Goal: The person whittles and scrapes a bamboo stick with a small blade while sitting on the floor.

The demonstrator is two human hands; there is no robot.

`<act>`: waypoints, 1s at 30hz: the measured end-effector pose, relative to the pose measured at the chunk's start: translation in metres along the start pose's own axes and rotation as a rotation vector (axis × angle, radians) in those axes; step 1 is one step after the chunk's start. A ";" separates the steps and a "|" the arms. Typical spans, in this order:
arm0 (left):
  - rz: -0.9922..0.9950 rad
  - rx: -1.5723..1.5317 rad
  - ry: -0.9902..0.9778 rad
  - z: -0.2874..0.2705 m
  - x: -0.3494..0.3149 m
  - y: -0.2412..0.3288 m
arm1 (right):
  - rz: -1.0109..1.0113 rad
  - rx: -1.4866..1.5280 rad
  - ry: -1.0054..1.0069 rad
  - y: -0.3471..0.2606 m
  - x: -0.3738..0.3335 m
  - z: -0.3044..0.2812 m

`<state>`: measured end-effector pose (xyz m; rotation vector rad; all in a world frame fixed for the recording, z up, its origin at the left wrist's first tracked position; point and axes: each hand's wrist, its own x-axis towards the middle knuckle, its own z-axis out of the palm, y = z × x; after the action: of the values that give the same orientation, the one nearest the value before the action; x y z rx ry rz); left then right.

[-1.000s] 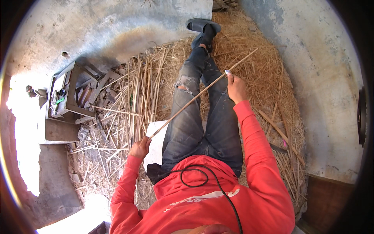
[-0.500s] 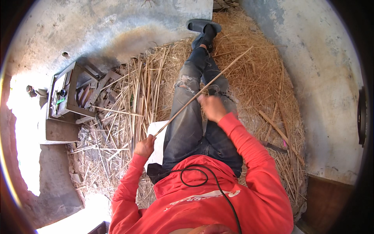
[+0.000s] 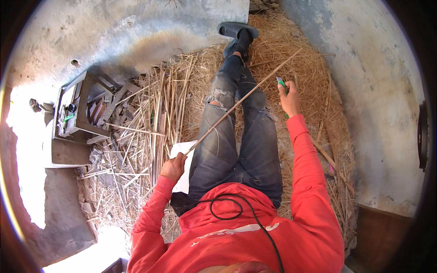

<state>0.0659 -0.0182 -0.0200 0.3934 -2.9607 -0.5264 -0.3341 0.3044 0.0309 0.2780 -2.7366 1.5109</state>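
My left hand (image 3: 173,167) is closed round the near end of a long thin bamboo strip (image 3: 241,101). The strip slants across my thighs, its far tip above the straw beyond my right knee. My right hand (image 3: 290,101) grips a green utility knife (image 3: 281,82), the blade end pointing away from me. It stays a little to the right of the strip's far part, apart from it. A thin curled shaving (image 3: 218,143) lies on my left trouser leg.
Split strips (image 3: 166,104) are piled to my left beside a worn wooden stool-like frame (image 3: 82,107). Straw (image 3: 305,59) and shavings cover the floor at right. Bare walls (image 3: 368,77) close in the space. A black cable (image 3: 255,218) hangs down my red top.
My right hand has swung out rightward and away from the strip's middle, bringing the knife into plain sight. My left hand has shifted slightly right, and the strip's far tip reaches a little farther.
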 end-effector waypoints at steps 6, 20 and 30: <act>0.007 -0.029 -0.038 0.000 0.005 -0.002 | -0.288 -0.138 0.146 -0.001 0.020 -0.005; 0.000 -0.001 -0.072 -0.003 0.011 0.003 | -0.240 -0.099 0.077 -0.015 0.000 0.023; -0.073 -0.106 -0.082 -0.003 0.004 0.015 | -0.207 -0.095 0.086 -0.035 -0.026 0.043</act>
<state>0.0591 -0.0068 -0.0114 0.4817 -2.9882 -0.7214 -0.2992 0.2540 0.0351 0.4661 -2.6092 1.3071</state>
